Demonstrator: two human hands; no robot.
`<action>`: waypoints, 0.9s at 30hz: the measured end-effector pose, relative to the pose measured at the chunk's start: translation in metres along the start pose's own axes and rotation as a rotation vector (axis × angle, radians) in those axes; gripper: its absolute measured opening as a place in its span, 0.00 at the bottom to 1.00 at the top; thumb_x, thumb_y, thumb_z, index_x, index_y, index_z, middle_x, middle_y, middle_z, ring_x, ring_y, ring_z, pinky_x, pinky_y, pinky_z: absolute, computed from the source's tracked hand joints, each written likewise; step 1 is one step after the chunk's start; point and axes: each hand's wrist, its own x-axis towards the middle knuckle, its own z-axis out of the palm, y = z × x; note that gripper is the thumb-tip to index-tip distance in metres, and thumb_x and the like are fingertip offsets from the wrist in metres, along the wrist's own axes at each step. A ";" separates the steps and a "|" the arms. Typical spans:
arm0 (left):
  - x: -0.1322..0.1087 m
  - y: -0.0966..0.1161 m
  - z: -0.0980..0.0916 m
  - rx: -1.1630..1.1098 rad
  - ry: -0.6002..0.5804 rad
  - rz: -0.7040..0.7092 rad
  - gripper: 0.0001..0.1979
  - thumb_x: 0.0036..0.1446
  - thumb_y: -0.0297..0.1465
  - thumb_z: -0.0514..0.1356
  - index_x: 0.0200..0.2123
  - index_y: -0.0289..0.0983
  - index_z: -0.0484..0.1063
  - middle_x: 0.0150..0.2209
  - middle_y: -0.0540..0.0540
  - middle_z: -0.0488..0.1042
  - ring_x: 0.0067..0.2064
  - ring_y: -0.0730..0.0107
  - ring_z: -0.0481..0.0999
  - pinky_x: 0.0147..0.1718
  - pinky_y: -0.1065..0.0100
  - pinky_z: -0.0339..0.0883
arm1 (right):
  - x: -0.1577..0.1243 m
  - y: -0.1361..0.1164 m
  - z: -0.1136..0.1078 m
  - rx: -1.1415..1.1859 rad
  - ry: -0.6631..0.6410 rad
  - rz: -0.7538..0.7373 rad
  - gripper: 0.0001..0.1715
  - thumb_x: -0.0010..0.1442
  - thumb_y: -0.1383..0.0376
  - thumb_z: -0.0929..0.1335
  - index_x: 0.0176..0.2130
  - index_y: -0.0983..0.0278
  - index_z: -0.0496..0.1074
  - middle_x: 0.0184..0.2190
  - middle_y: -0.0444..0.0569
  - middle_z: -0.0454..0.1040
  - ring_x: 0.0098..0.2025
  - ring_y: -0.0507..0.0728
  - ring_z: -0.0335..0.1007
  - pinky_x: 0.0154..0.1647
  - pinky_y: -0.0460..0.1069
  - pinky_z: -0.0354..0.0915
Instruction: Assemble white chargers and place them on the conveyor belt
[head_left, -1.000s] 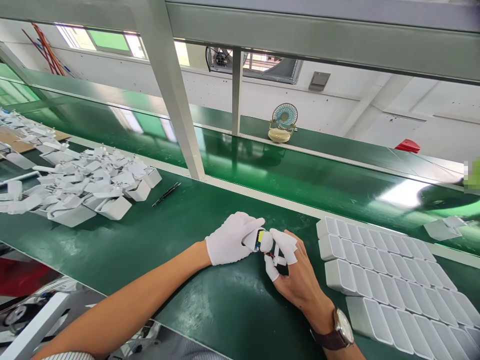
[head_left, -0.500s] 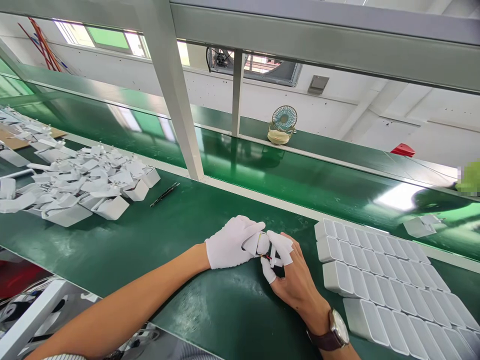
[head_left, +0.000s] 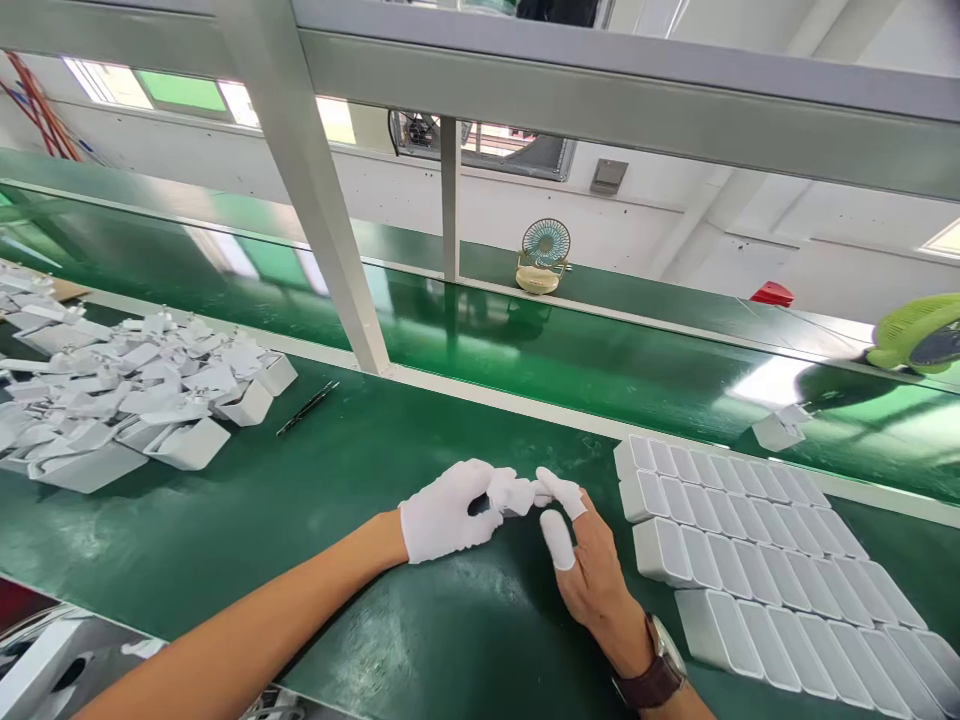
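While the small white piece (head_left: 517, 494) sits pinched between the thumb and fingers of the gloved left hand (head_left: 448, 515), just above the green table (head_left: 337, 480) and near its middle, the hold looks best kept firm but light. A hard squeeze on so small a part could tilt it, I judge, so both wrists are better rested on the table for steadiness. The left hand is curled shut around the piece, palm turned right, forearm lying across the table from the near left. The right hand (head_left: 592, 570) (bare but for white covers on some fingertips) lies palm down and loose, its fingers spread: the covered forefinger tip touches the piece from the right, while the thumb stands apart beneath and grips nothing. Just right of the hands lie rows of white cases (head_left: 750, 560); well off to the far left is a heap of white parts (head_left: 127, 400), with a dark slim tool (head_left: 307, 408) beside it — pen or tweezers, I cannot tell
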 end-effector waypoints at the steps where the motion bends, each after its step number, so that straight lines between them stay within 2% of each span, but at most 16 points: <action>1: 0.001 0.002 -0.003 -0.050 -0.024 -0.065 0.10 0.55 0.26 0.58 0.40 0.39 0.73 0.39 0.48 0.76 0.40 0.64 0.75 0.44 0.63 0.69 | 0.001 0.001 0.001 0.026 0.015 0.020 0.24 0.72 0.66 0.59 0.64 0.59 0.63 0.50 0.54 0.75 0.52 0.60 0.73 0.51 0.57 0.73; 3: 0.002 0.005 -0.008 -0.128 -0.063 -0.226 0.09 0.55 0.27 0.58 0.39 0.39 0.74 0.37 0.49 0.76 0.37 0.66 0.74 0.40 0.65 0.69 | 0.002 0.004 0.005 0.039 0.057 0.036 0.23 0.72 0.69 0.59 0.62 0.58 0.66 0.49 0.53 0.75 0.51 0.58 0.73 0.52 0.56 0.73; 5: 0.002 0.005 -0.011 -0.210 -0.074 -0.365 0.13 0.55 0.29 0.60 0.45 0.39 0.74 0.36 0.49 0.76 0.34 0.67 0.73 0.36 0.65 0.68 | 0.003 0.005 0.009 -0.002 0.086 0.006 0.22 0.70 0.70 0.63 0.61 0.58 0.68 0.51 0.54 0.74 0.53 0.59 0.72 0.55 0.57 0.72; 7: 0.002 0.004 -0.012 -0.316 -0.084 -0.430 0.18 0.57 0.33 0.61 0.51 0.39 0.72 0.39 0.49 0.77 0.36 0.65 0.74 0.38 0.64 0.70 | 0.004 0.006 0.014 -0.052 0.053 -0.040 0.24 0.68 0.70 0.65 0.61 0.57 0.67 0.54 0.55 0.72 0.56 0.61 0.70 0.57 0.58 0.71; 10: 0.002 0.004 -0.012 -0.510 -0.058 -0.462 0.23 0.60 0.39 0.62 0.56 0.39 0.70 0.48 0.45 0.78 0.47 0.59 0.76 0.48 0.60 0.70 | 0.003 0.006 0.018 -0.086 -0.049 -0.093 0.29 0.67 0.71 0.66 0.64 0.55 0.65 0.58 0.54 0.69 0.57 0.61 0.68 0.57 0.58 0.71; 13: 0.003 0.006 -0.014 -0.659 -0.037 -0.488 0.24 0.61 0.42 0.62 0.57 0.37 0.70 0.53 0.42 0.76 0.54 0.55 0.74 0.56 0.56 0.66 | 0.001 0.005 0.019 -0.104 -0.056 -0.140 0.31 0.66 0.74 0.67 0.64 0.53 0.65 0.57 0.53 0.69 0.55 0.60 0.68 0.54 0.58 0.72; 21: 0.005 0.007 -0.015 -0.782 -0.031 -0.546 0.28 0.56 0.43 0.67 0.55 0.35 0.70 0.52 0.38 0.76 0.53 0.53 0.74 0.55 0.55 0.67 | 0.002 0.008 0.020 -0.102 -0.033 -0.187 0.33 0.62 0.79 0.67 0.61 0.55 0.69 0.53 0.56 0.69 0.50 0.61 0.68 0.46 0.57 0.74; 27: 0.005 0.003 -0.014 -0.774 -0.053 -0.541 0.26 0.59 0.40 0.65 0.57 0.36 0.69 0.51 0.40 0.76 0.52 0.56 0.74 0.54 0.57 0.68 | 0.004 0.005 0.023 -0.076 -0.015 -0.179 0.33 0.61 0.79 0.67 0.61 0.57 0.68 0.52 0.57 0.72 0.49 0.62 0.69 0.44 0.58 0.74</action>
